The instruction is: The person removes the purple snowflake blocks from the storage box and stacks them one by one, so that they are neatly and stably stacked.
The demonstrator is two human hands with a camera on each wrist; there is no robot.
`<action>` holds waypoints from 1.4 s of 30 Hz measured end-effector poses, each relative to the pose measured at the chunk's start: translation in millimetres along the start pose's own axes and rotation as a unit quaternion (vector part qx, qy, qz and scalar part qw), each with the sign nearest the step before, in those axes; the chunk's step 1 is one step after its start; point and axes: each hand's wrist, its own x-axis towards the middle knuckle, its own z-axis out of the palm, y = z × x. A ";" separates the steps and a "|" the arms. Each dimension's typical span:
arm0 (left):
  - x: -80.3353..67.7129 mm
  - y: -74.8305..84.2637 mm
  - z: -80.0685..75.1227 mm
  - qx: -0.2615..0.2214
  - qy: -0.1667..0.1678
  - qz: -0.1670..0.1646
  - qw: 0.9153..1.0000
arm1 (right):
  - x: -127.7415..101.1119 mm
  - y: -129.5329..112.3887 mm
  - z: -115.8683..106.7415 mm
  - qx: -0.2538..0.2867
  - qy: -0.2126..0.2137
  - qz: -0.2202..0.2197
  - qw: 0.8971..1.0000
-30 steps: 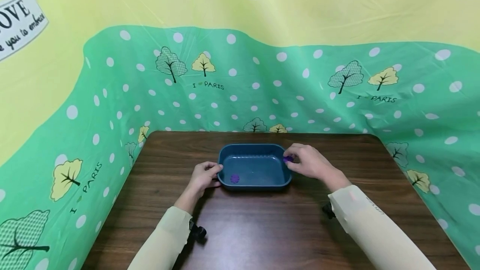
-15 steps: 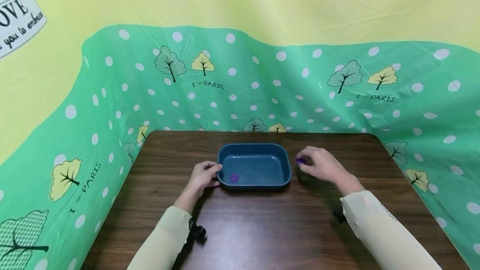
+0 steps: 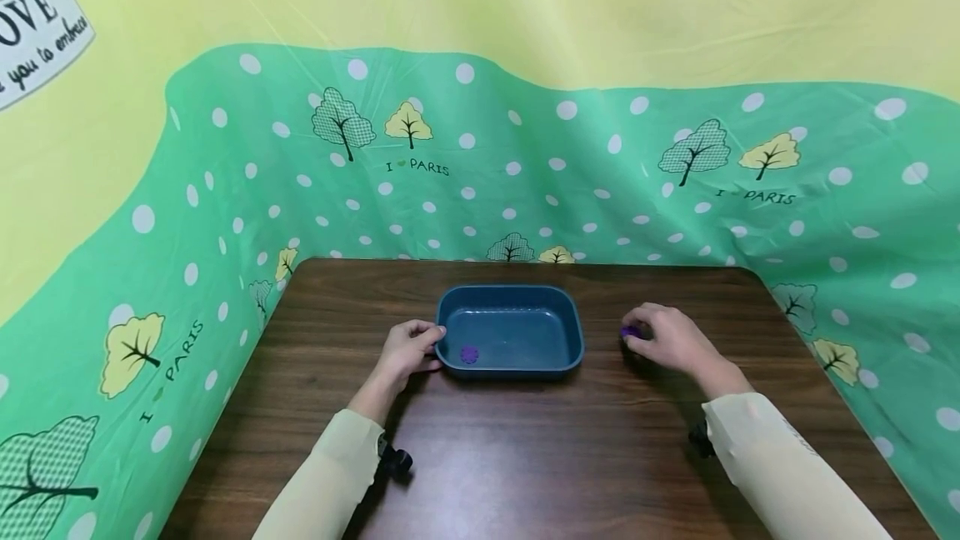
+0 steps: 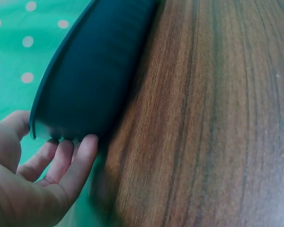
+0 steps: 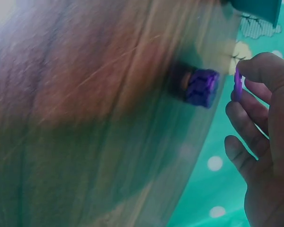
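Resting on the table (image 3: 525, 457), the left hand (image 3: 408, 352) grips the left rim of the blue tray (image 3: 570, 332), which holds one purple disc (image 3: 469, 354). Right of the tray, toward the table's right edge, the right hand (image 3: 671, 338) pinches another purple piece (image 3: 628, 332).

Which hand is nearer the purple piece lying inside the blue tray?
Left. The left hand grips the blue tray at its left end beside the purple piece; the right hand is beyond the tray's right side.
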 end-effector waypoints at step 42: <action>0.3 -0.5 1.4 0.004 0.002 0.000 1.000 | -3.2 3.9 -6.5 -0.003 -0.008 0.006 1.000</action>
